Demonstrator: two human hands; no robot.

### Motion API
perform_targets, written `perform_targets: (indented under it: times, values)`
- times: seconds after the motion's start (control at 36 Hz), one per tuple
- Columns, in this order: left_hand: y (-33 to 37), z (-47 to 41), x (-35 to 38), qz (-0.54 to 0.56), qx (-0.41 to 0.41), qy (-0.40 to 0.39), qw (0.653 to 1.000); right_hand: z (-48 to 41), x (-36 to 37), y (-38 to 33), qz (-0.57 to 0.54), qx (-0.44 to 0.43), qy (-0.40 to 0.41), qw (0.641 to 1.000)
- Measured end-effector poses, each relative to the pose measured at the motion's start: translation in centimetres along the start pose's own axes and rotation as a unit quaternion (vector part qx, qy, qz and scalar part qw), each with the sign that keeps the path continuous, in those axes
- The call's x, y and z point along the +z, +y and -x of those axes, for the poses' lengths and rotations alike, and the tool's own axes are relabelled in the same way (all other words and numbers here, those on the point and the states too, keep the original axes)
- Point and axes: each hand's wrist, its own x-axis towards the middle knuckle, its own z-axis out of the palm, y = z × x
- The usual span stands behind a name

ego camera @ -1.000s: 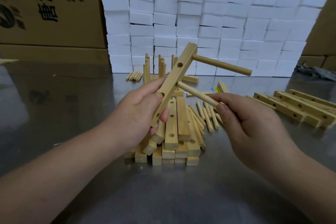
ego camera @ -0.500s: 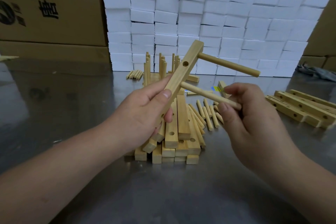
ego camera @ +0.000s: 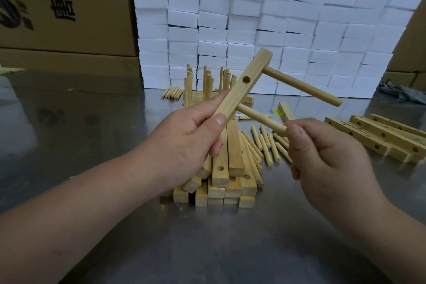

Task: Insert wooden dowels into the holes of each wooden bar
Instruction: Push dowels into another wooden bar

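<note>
Two hands work on one wooden bar (ego camera: 244, 85) at the centre of the frame. The left hand (ego camera: 184, 136) grips its lower half with thumb on top and fingers curled beneath, so the bar slants up to the right. The right hand (ego camera: 322, 157) pinches the near end of a dowel (ego camera: 260, 117) between thumb and fingers. The dowel's far end meets the bar's right face just above the left thumb, and how deep it sits cannot be told. A second dowel (ego camera: 302, 86) juts from the bar's top end toward the right, with an empty hole (ego camera: 246, 80) just below it. The bar's lower holes are covered by the left hand.

Below the hands lies a pile of bars (ego camera: 221, 175), partly hidden by the left hand, with loose dowels (ego camera: 267, 143) fanned out on its right. Behind it stand finished bars (ego camera: 207, 83) with dowels upright, half screened by the held bar. More drilled bars (ego camera: 380, 136) lie at the right edge, cut off by it.

The steel table (ego camera: 207, 249) shows bare metal in the lower frame and at the left. A wall of white foam blocks (ego camera: 276, 30) closes the back. Cardboard cartons (ego camera: 57, 7) run off the top; their contents cannot be seen.
</note>
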Motion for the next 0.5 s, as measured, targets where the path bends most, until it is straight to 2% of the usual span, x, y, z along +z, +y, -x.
perform_targets:
  times: [0.22,0.36,0.5]
  values:
    - [0.03,0.06,0.69,0.026,0.002,0.032,0.999,0.02,0.09,-0.14,-0.101,0.063,0.008,0.993]
    - [0.23,0.02,0.62,0.077,-0.016,0.069,0.995,-0.16,0.26,-0.09,-0.246,0.12,-0.008,0.962]
    - [0.16,-0.28,0.28,0.118,-0.043,0.102,0.987,-0.37,0.43,0.21,-0.274,0.12,0.008,0.954]
